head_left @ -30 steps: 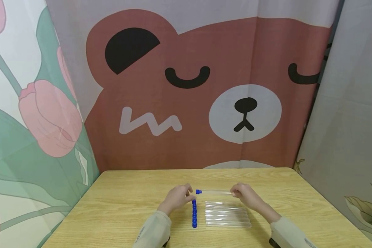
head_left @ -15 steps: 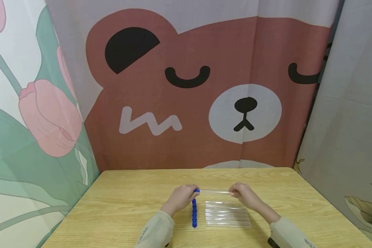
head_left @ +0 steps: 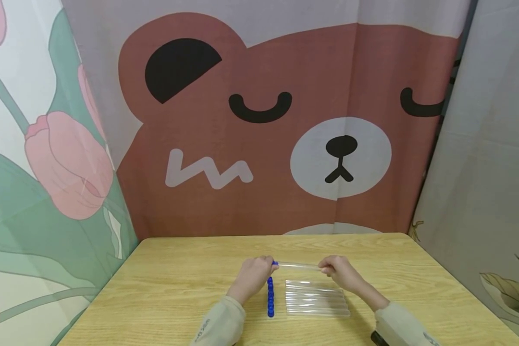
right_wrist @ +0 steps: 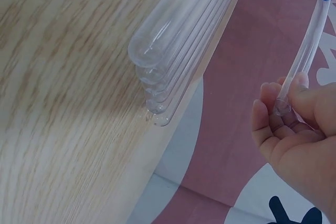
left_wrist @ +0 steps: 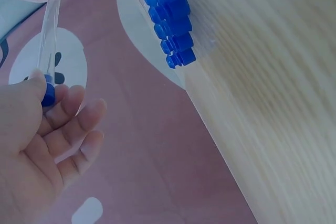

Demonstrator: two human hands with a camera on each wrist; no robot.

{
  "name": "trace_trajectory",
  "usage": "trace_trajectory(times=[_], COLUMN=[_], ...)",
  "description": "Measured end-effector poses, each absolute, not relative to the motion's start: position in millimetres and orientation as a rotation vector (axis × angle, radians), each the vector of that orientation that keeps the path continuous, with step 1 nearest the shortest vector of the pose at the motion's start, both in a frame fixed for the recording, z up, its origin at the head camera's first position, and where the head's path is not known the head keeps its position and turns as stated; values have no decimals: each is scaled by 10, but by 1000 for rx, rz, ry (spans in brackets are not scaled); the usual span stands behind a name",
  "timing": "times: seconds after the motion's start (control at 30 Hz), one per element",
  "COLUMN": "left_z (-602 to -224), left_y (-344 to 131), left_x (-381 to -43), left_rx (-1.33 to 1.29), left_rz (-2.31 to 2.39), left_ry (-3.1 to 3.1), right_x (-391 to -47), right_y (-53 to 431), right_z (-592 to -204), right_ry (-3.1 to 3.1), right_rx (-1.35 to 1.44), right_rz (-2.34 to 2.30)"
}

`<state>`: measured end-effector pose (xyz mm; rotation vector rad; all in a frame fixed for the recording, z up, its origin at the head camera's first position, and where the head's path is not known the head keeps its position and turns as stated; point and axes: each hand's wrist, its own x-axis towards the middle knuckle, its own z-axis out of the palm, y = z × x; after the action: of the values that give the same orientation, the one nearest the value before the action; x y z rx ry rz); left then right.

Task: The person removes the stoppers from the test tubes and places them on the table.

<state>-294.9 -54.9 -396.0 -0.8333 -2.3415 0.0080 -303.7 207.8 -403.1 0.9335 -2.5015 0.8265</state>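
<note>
A clear test tube [head_left: 298, 265] is held level above the table between both hands. My left hand [head_left: 252, 278] pinches the blue stopper [left_wrist: 49, 95] at the tube's left end between thumb and index finger, its other fingers loosely bent in the left wrist view. The stopper sits on the tube's mouth. My right hand [head_left: 343, 274] grips the rounded closed end, which shows between thumb and fingers in the right wrist view. Below the held tube, several clear test tubes [head_left: 316, 299] lie side by side. Left of them is a line of several blue stoppers [head_left: 270, 298].
The light wood table [head_left: 177, 293] ends at a back edge before a curtain [head_left: 199, 206] with a bear print. Another curtain [head_left: 60, 250] with flowers hangs along the left, and a pale curtain [head_left: 471, 202] along the right.
My left hand, apart from the stopper a second ago, has moved right and up and taken hold of it. My right hand still grips the tube's other end, shifted slightly left.
</note>
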Motion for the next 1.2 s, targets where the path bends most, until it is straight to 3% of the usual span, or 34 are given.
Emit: trace_trajectory(times=[0.37, 1.2], left_z=[-4032, -4072], left_y=[-553, -582], left_x=[-2959, -2968], left_rx=[-744, -883], left_rz=[26, -207], left_ry=[-2272, -2419], right_x=[-3003, -3000], right_y=[2006, 2087], right_z=[-4077, -4054], right_ry=[-2518, -2476], right_rx=[844, 936], right_rz=[873, 748])
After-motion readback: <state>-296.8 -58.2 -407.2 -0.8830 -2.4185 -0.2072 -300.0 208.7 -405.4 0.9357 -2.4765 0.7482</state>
